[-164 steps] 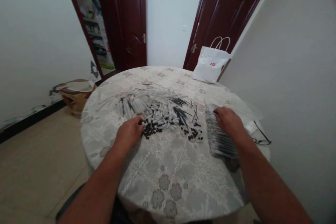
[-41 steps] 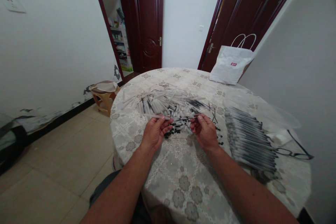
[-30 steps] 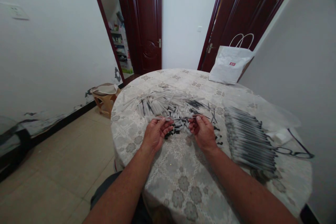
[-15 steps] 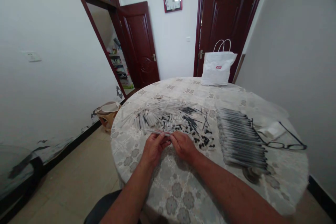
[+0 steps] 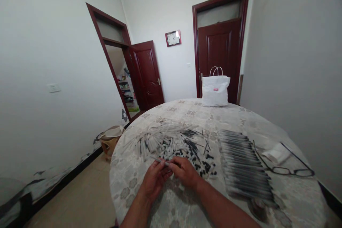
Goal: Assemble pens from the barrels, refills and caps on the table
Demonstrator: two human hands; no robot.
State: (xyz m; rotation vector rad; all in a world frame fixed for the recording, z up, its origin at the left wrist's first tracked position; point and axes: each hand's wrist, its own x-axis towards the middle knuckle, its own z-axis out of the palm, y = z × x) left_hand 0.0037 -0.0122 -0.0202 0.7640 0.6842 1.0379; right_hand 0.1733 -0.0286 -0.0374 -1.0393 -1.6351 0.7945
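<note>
My left hand (image 5: 156,179) is closed on a thin whitish pen barrel (image 5: 157,159), pinching it with the thumb on top. Its far end sticks out to the upper left. My right hand (image 5: 185,172) pinches the other end, and those fingertips hide what is there. Both hands are just above the near edge of a pile of pen parts. White tubes (image 5: 149,140) lie at its left, thin black refills (image 5: 192,148) at its right, and small black caps (image 5: 207,166) beside my right hand.
A row of assembled-looking pens (image 5: 244,167) lies on the right of the round table. Beyond it are eyeglasses (image 5: 291,171) and a white folded paper (image 5: 276,153). A small round object (image 5: 258,206) sits near the row. A white bag (image 5: 216,94) stands at the back.
The view has tilted up, so everything appears lower. Both hands still hold the pen barrel; my left fingers look slightly more spread beneath it.
</note>
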